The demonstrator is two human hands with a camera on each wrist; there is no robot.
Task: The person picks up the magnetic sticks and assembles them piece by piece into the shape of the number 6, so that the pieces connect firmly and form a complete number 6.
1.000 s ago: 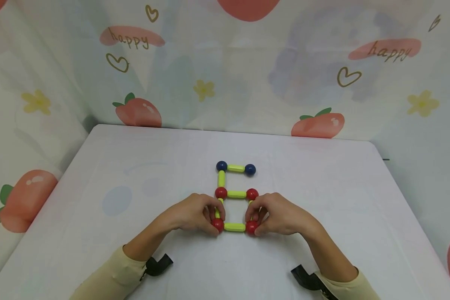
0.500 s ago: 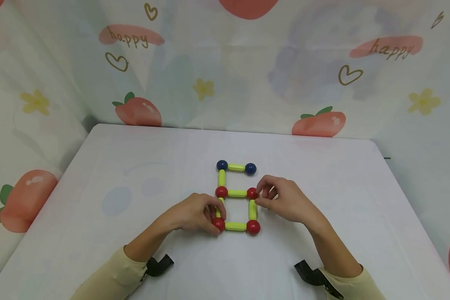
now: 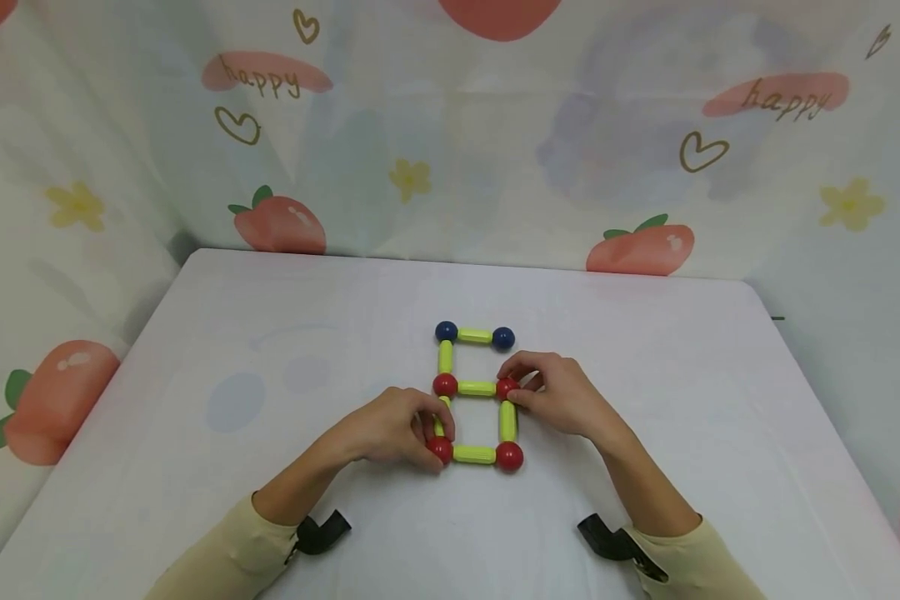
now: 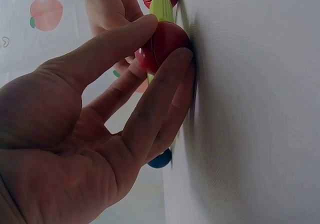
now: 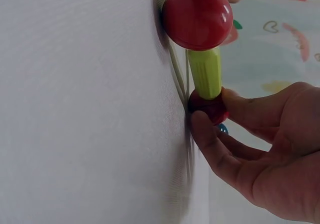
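A flat figure of yellow-green rods and balls lies on the white table, shaped like a 6. Its closed square has red balls at the corners; two blue balls joined by a rod (image 3: 475, 336) form the top arm. My left hand (image 3: 405, 427) pinches the near-left red ball (image 4: 167, 41) between thumb and fingers. My right hand (image 3: 558, 392) pinches the red ball (image 5: 209, 105) at the square's far-right corner, below the right blue ball (image 3: 503, 338). The near-right red ball (image 3: 509, 457) lies untouched, joined to a rod (image 5: 205, 74) leading to the right hand's ball.
The white tabletop (image 3: 307, 308) spreads around the figure. A printed curtain (image 3: 465, 125) with peaches, hearts and flowers hangs behind and at the sides. Black straps or mounts stick out at both wrists, the left one (image 3: 322, 533) close over the table.
My right hand has left the near-right red ball, moved up along the right rod and now grips the far-right red ball. My left hand has stayed on its ball.
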